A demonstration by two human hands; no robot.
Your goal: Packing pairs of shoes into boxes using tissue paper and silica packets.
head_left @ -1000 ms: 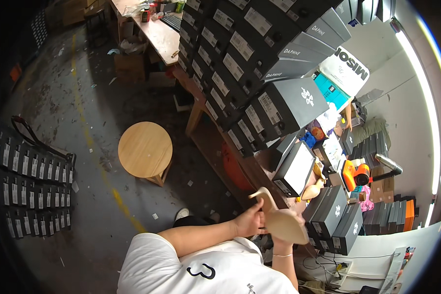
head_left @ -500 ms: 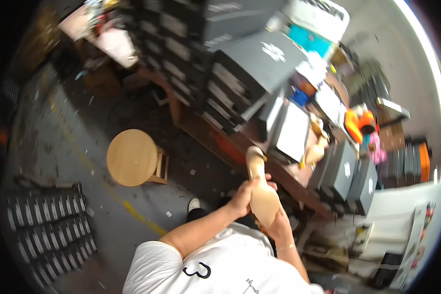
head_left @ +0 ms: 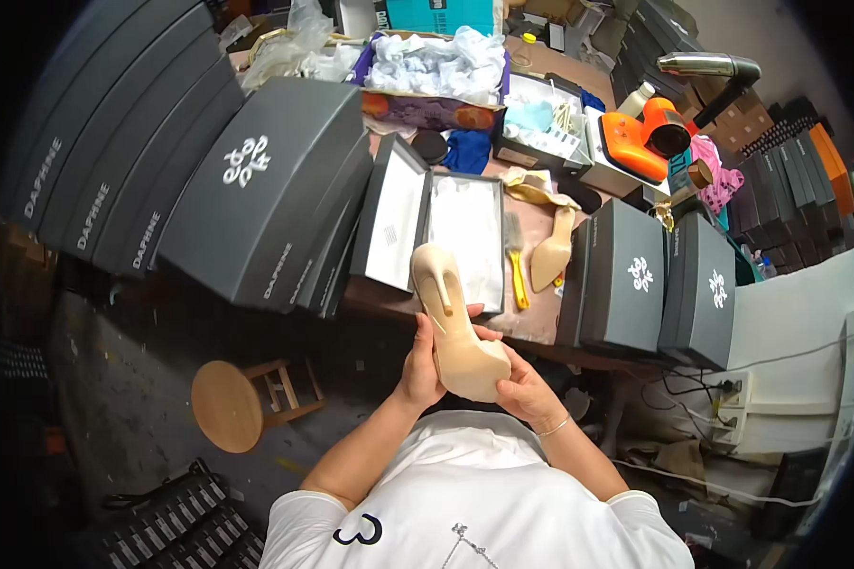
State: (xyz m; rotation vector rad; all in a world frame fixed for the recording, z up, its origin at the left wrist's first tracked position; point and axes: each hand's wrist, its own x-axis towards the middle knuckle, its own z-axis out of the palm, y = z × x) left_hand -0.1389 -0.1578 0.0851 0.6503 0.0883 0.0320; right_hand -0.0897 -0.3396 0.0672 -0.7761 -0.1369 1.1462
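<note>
A beige high-heeled shoe (head_left: 465, 346) is held sole-up in front of me, its thin heel toward the table. My left hand (head_left: 421, 365) grips it along the left side at the middle. On the right, my right hand (head_left: 529, 387) closes on the toe end, thumb over the edge. Just beyond the shoe lies an open dark shoebox (head_left: 496, 223) lined with white paper. To its right another beige heeled shoe (head_left: 552, 251) rests on the table, next to a brush (head_left: 516, 266) with a yellow handle.
Dark grey shoeboxes (head_left: 275, 180) are stacked on the left, and more boxes (head_left: 626, 275) stand at the right. Farther back are a purple carton (head_left: 427, 109) of crumpled white paper and an orange device (head_left: 636, 147). A round wooden stool (head_left: 226, 406) is on the floor at left.
My view has swung round to face the table squarely. The shoe stays in both hands, now tilted with its heel more visible, and my left hand has shifted to its side.
</note>
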